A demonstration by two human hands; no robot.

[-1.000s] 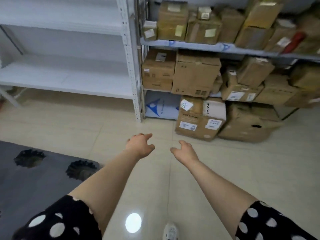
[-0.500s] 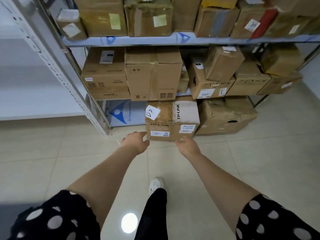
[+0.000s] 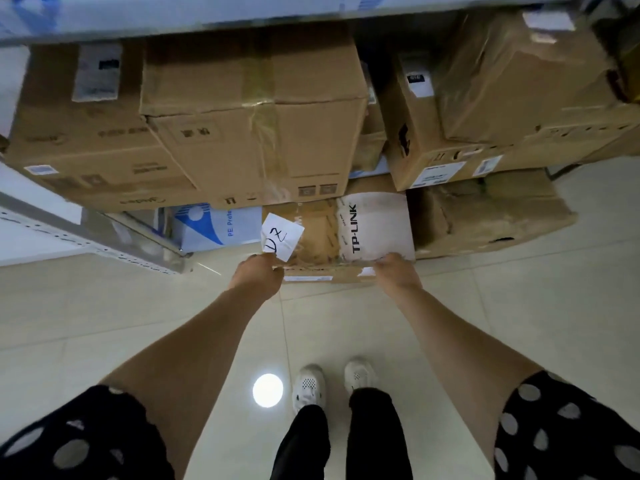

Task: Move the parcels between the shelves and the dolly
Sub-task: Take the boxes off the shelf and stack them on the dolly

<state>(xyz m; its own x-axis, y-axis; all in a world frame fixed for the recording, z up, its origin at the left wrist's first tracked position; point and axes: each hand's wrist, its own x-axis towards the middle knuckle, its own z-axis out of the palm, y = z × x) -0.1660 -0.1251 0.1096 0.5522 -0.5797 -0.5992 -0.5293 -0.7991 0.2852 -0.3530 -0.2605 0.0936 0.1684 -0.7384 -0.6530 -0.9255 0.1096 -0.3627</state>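
1. Parcel marked TP-LINK (image 3: 332,233) sits at frame centre on the floor (image 3: 104,306), below shelved boxes (image 3: 249,133);
2. left hand (image 3: 258,277) grips its near left corner; right hand (image 3: 398,273) grips its near right corner, fingers (image 3: 387,263) curled over the edge.

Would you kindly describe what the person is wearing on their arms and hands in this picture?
Both arms have short sleeves of black fabric with large white polka dots. The left sleeve and the right sleeve end above the elbow, leaving the forearms bare. The left hand and right hand are ungloved, and no watch or bracelet shows at either wrist.
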